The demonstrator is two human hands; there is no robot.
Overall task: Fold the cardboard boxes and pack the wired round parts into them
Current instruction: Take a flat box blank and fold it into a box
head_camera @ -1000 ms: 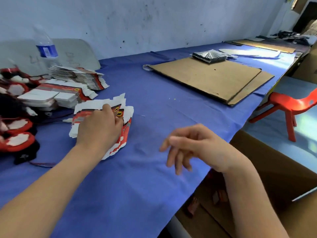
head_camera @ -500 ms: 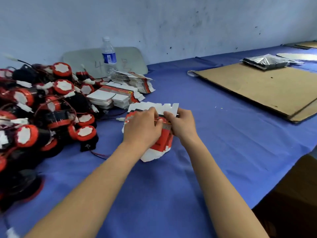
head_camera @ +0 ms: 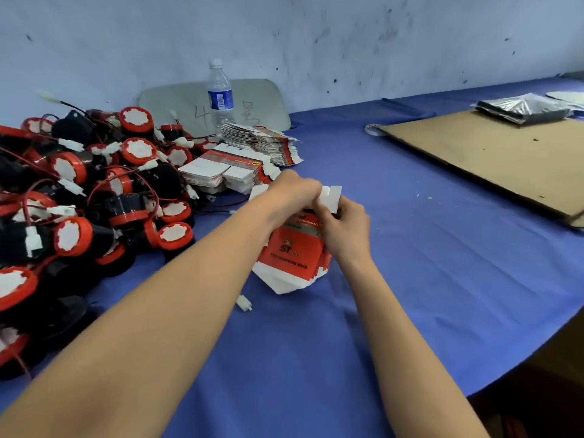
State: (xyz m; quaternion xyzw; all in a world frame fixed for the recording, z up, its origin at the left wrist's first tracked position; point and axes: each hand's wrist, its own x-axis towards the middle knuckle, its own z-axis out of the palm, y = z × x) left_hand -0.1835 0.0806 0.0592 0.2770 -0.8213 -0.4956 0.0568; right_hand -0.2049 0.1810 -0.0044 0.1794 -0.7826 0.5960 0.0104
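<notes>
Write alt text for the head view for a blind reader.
A person's left hand and right hand grip the top of a stack of flat red-and-white cardboard boxes over a blue cloth-covered table. A pile of red-and-black round wired parts lies to the left, with a clear plastic water bottle behind and a brown cardboard sheet at right.
</notes>
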